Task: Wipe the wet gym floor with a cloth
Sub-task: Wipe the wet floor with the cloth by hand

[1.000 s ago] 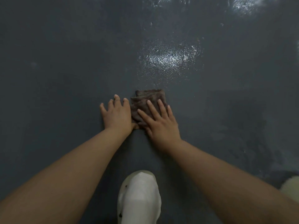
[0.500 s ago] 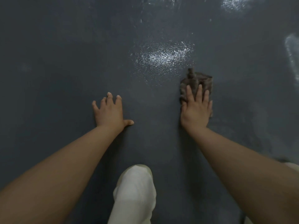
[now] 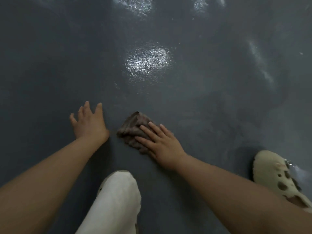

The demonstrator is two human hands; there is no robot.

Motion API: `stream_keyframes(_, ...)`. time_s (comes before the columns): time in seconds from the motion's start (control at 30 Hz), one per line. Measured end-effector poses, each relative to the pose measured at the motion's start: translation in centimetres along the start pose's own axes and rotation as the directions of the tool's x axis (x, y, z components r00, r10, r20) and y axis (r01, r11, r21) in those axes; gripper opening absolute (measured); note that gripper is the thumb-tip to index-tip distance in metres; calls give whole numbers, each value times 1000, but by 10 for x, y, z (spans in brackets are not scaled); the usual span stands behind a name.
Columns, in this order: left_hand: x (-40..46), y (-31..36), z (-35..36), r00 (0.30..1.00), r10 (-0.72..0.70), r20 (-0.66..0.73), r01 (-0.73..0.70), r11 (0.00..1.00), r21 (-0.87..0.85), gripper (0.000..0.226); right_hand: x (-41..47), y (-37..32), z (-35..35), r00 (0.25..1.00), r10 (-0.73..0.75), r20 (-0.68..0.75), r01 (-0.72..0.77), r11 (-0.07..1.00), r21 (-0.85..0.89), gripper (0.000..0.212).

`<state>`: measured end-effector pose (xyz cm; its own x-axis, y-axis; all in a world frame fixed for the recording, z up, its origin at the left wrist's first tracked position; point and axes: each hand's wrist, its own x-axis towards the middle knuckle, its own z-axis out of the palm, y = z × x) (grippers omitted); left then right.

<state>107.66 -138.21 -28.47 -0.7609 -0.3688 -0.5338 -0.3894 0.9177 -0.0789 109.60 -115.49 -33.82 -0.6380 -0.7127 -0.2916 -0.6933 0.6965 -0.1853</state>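
Note:
A crumpled brown cloth [image 3: 131,127] lies on the dark grey gym floor [image 3: 50,65], just ahead of my knee. My right hand [image 3: 162,142] presses flat on the cloth's right part, fingers spread and pointing up-left. My left hand [image 3: 89,122] rests on the bare floor a short way to the left of the cloth, fingers apart, holding nothing. A shiny wet patch [image 3: 146,61] glistens on the floor beyond the cloth. More wet shine [image 3: 133,5] shows at the top edge.
My knee in white trousers [image 3: 116,200] is at the bottom centre. A cream perforated clog [image 3: 276,176] on my foot stands at the right, with a little water beside it. A pale streak [image 3: 258,59] marks the floor at upper right.
My right hand has dragged the cloth from the right back toward the left and nearer to me. My left hand stayed on the floor, its fingers now lifted and spread more.

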Motion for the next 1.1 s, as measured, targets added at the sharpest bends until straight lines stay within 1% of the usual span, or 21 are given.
stream_keyframes(0.07, -10, 10, 4, 996, 82, 28, -82, 997, 4, 91, -4, 28, -7, 990, 137, 18, -138, 989, 49, 50)
stream_keyframes(0.13, -20, 21, 8, 976, 197, 95, -197, 980, -14, 94, -16, 59, -12, 951, 309, 8, -309, 947, 86, 53)
stream_keyframes(0.2, -29, 33, 10, 937, 309, 164, -314, 949, 3, 94, -37, 94, -16, 879, 478, 4, -475, 873, 105, 57)
stream_keyframes(0.27, -38, 43, 12, 899, 390, 199, -409, 910, 62, 92, -64, 122, -15, 783, 621, 30, -619, 775, 131, 53)
stream_keyframes(0.33, -45, 52, 12, 878, 431, 208, -453, 889, 72, 91, -86, 129, -14, 707, 705, 62, -704, 694, 150, 57)
stream_keyframes(0.47, -55, 66, 9, 882, 432, 189, -443, 896, 17, 89, -94, 94, -8, 649, 755, 96, -753, 620, 220, 57)
stream_keyframes(0.53, -58, 72, 11, 890, 422, 171, -428, 904, -5, 88, -95, 73, -4, 650, 753, 102, -751, 615, 240, 57)
stream_keyframes(0.57, -59, 76, 13, 889, 423, 173, -428, 904, -7, 88, -98, 64, 0, 661, 741, 114, -743, 626, 238, 57)
stream_keyframes(0.63, -62, 82, 18, 887, 425, 180, -432, 902, -2, 88, -110, 51, 10, 713, 690, 123, -697, 677, 236, 56)
stream_keyframes(0.7, -66, 89, 20, 886, 429, 175, -438, 899, 11, 88, -125, 39, 17, 772, 629, 90, -630, 740, 234, 56)
stream_keyframes(0.73, -69, 94, 21, 882, 439, 172, -449, 893, 24, 88, -132, 35, 22, 786, 614, 76, -613, 756, 231, 58)
stream_keyframes(0.93, -81, 117, 28, 847, 507, 156, -523, 848, 82, 89, -154, -3, 37, 797, 602, 52, -601, 784, 155, 54)
stream_keyframes(1.1, -75, 133, 23, 831, 535, 154, -554, 821, 138, 90, -147, 5, 39, 806, 589, 51, -590, 796, 134, 55)
